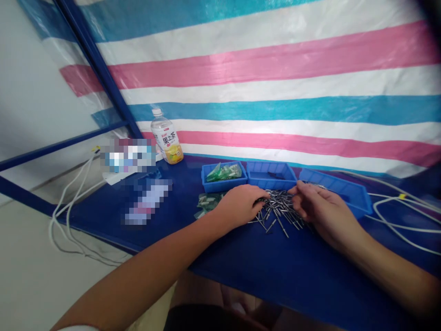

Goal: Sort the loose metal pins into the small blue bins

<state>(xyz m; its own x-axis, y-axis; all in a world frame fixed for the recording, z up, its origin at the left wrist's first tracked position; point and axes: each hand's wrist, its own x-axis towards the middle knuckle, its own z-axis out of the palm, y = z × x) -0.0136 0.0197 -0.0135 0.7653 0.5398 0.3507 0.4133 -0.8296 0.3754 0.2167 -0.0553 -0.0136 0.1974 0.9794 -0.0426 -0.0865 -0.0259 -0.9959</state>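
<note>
A heap of thin silvery metal rods (280, 209) lies loose on the blue tabletop, several of them strewn at its front edge. My left hand (241, 204) rests against the heap's left side, fingers curled inward over the rods; what they grip is hidden. On the other side, my right hand (322, 209) is held close above the heap with thumb and forefinger pinched together. Anything between those fingertips is too small to make out. Beside my left wrist lie small clear packets (206, 202) with greenish contents, partly covered by the arm.
Behind the heap stand a blue bin (223, 185) of green packets, a middle blue bin (272, 180) with a small dark item, and a right blue bin (361, 200). A drink bottle (167, 138) stands back left. White cables (396, 220) cross the right side.
</note>
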